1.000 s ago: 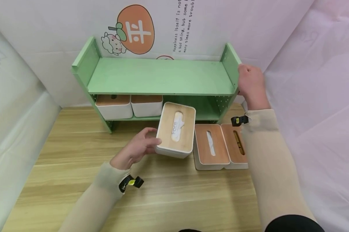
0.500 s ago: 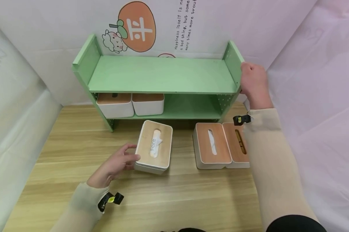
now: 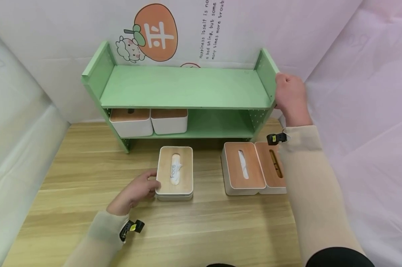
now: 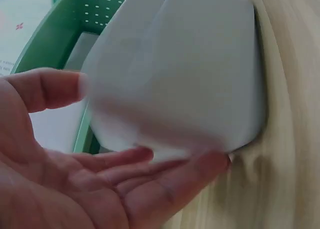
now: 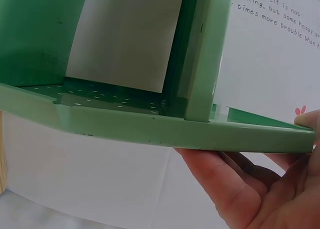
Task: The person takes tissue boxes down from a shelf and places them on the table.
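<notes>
A white tissue box [image 3: 184, 170] with a pale wooden lid stands on the wooden table in front of the shelf. White tissue marked "Face" shows through its slot. My left hand [image 3: 139, 190] is at the box's near left corner, thumb by the rim. In the left wrist view its fingers [image 4: 165, 189] lie fairly straight beside the blurred white wall. My right hand [image 3: 290, 97] grips the right side panel of the green shelf [image 3: 184, 87]. From the right wrist view, fingers and thumb [image 5: 217, 181] are on both sides of the panel's edge.
Two white boxes with wooden lids [image 3: 131, 126] [image 3: 169, 124] sit on the shelf's lower level at left. Two similar boxes [image 3: 232, 167] [image 3: 266, 159] stand side by side on the table [image 3: 201, 230] at right. White cloth walls surround the table.
The tissue box has moved left and towards me, away from the shelf, and has turned from slanted to straight. My left hand moved with it. The right hand stays on the shelf.
</notes>
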The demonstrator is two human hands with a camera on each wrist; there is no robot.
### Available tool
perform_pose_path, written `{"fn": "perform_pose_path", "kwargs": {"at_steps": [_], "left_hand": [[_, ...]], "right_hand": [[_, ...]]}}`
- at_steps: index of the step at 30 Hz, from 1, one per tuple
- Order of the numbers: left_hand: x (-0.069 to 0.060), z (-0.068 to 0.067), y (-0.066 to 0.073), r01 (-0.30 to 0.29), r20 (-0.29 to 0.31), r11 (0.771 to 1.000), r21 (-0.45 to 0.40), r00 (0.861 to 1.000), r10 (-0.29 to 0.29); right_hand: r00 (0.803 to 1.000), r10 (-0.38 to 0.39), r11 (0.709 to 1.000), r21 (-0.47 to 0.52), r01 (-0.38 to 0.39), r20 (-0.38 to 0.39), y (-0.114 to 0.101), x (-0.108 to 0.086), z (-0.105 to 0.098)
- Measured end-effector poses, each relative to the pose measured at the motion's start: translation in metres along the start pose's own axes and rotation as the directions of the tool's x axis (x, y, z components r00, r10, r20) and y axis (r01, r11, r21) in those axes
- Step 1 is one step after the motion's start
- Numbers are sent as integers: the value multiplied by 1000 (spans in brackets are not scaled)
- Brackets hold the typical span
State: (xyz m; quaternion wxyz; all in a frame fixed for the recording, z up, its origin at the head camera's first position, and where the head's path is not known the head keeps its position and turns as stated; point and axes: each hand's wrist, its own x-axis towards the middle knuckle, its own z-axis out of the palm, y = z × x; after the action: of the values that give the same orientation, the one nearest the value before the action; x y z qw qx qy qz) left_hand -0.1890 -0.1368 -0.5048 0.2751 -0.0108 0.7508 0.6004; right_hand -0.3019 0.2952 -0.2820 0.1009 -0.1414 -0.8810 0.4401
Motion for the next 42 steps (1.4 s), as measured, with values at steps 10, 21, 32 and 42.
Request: {"fn": "perform_pose_path", "kwargs": {"at_steps": [10, 21, 32, 42], "left_hand": [[11, 4, 2, -4, -5, 998, 55, 1000, 4], [30, 43, 6, -26, -10, 998, 62, 1000, 27], [41, 73, 13, -52, 3, 994, 100, 999, 52], [46, 92, 16, -90, 60, 990, 108, 995, 84]], "right_hand": [[1000, -11, 1000, 3, 11, -14, 0, -1, 1], [1000, -15, 1000, -26, 14, -20, 2, 1, 2], [1000, -13, 1000, -20, 12, -11, 2, 0, 2], [1000, -17, 1000, -14, 17, -17, 2, -1, 3]]}}
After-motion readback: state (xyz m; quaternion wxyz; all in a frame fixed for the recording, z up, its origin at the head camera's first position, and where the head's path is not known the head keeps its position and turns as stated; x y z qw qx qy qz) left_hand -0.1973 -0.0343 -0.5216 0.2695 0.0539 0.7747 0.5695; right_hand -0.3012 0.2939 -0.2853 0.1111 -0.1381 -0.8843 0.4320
